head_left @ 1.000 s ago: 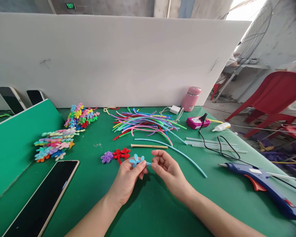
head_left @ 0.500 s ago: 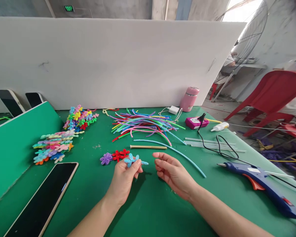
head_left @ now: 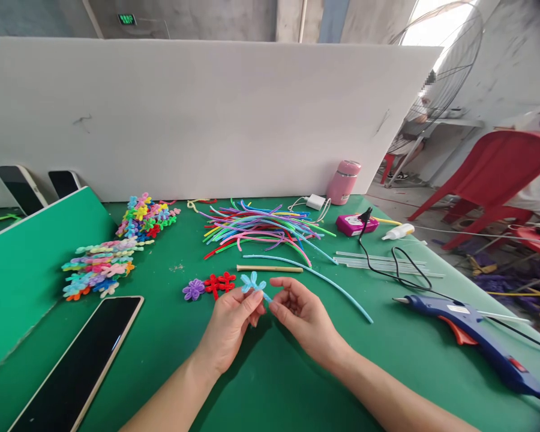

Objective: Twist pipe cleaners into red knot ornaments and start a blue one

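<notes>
Between the thumb and fingers of my left hand (head_left: 228, 327) is a light blue pipe-cleaner flower (head_left: 252, 282), its looped petals standing up. A short stem end points from it toward my right hand (head_left: 306, 315), whose thumb and forefinger close at its tip. Just beyond my left hand lie a purple pipe-cleaner flower (head_left: 193, 290) and red pipe-cleaner flowers (head_left: 219, 283). A thin tan stick (head_left: 270, 269) and a loose light blue pipe cleaner (head_left: 337, 289) rest past my fingertips.
A heap of coloured pipe cleaners (head_left: 265, 225) lies at the back. Finished flowers (head_left: 101, 267) are piled at left, near a phone (head_left: 78, 366). A blue glue gun (head_left: 468, 330), its cord, glue sticks (head_left: 382, 262), a pink box (head_left: 356, 224) and a pink bottle (head_left: 344, 182) occupy the right.
My right hand has moved left to the flower's stem and closed its fingertips there. In my left hand, the flower has turned so its petals face up toward me.
</notes>
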Demonstrator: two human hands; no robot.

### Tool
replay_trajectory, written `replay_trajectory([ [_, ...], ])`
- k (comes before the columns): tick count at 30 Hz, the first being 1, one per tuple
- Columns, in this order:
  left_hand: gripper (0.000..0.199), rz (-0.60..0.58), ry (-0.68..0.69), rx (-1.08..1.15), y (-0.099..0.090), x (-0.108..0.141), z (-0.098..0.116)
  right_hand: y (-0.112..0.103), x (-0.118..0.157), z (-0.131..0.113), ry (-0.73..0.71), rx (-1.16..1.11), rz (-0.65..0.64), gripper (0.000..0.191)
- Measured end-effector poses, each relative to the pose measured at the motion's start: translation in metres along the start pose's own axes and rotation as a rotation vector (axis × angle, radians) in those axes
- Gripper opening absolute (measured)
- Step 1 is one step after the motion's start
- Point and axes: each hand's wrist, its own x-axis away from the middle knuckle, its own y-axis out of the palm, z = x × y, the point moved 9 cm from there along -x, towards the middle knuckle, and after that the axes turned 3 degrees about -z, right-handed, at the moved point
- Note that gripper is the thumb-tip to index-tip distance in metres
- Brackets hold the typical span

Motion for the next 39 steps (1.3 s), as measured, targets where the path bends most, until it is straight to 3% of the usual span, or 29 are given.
replay_trajectory([
  [3, 0.014, -0.025, 0.018, -0.007, 0.005, 0.000, 0.002, -0.002, 0.000, 0.002, -0.030, -0.074, 0.058, 0.035],
  [9, 0.010, 0.002, 0.000, 0.026, 0.001, -0.001, -0.003, 0.009, 0.002, -0.002, -0.028, -0.001, -0.037, 0.036],
  [16, 0.012, -0.044, -0.033, -0.070, 0.004, 0.001, -0.002, -0.023, -0.002, -0.008, -0.031, 0.006, 0.136, 0.023],
  [22, 0.021, -0.135, 0.007, -0.280, 0.016, 0.006, 0.002, 0.002, -0.004, -0.006, -0.025, -0.073, -0.064, 0.026],
  [29, 0.014, -0.028, 0.080, -0.228, 0.010, 0.007, 0.011, 0.000, -0.001, -0.005, -0.019, -0.032, -0.056, 0.027],
  [39, 0.018, -0.028, 0.163, -0.402, 0.015, 0.013, 0.024, 0.003, 0.001, 0.003, 0.106, -0.114, -0.084, 0.033],
])
